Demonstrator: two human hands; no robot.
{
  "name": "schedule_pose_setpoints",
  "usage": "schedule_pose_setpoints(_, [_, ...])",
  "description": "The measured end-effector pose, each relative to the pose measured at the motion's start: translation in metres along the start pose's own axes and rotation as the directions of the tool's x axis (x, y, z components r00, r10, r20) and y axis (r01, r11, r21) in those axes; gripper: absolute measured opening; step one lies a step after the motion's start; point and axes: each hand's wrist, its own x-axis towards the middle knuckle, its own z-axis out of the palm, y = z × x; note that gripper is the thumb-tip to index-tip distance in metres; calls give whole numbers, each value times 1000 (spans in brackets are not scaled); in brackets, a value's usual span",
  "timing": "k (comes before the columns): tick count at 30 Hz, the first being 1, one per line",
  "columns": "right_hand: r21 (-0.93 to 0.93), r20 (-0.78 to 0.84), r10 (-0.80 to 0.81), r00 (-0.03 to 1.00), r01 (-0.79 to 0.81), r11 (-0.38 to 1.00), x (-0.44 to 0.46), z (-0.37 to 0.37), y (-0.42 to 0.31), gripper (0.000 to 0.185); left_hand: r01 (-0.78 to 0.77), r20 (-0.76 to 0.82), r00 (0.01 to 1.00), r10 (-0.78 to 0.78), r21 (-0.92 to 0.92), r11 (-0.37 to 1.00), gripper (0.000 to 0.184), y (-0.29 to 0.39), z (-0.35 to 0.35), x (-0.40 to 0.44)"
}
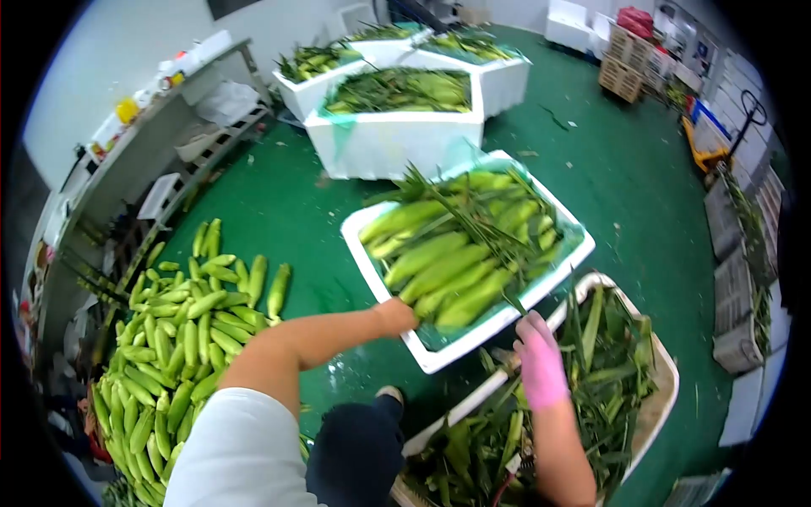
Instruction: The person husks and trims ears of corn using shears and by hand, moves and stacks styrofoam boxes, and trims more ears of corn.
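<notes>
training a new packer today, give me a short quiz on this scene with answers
1. Which hand wears the pink glove?
2. True or false: the loose pile of unshucked corn lies on the green floor.
3. The left hand is at the edge of:
a) a shelf
b) a corn-filled white foam box
c) a stacked crate

Key: 1. The right hand. 2. True. 3. b.

Plump green-husked corn (439,275) fills a white box (473,345) that sits askew on the green floor (283,215). The nearest ears lie side by side, slanting across it; long loose leaves (473,218) are strewn over those farther back.
</notes>
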Motion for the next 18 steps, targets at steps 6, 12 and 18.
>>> schedule_pose_setpoints(6, [-210,-780,55,623,-343,916,161,45,83,64,3,-238,971,-5,-11,1000,9,0,24,-4])
schedule_pose_setpoints(12, [-310,-409,24,912,-164,936,225,-28,159,45,105,-480,869,-119,-55,993,7,12,54,-8])
schedule_pose_setpoints(18, [-376,-561,26,827,-282,883,145,44,165,34,88,-479,873,-91,-31,996,9,11,83,-65])
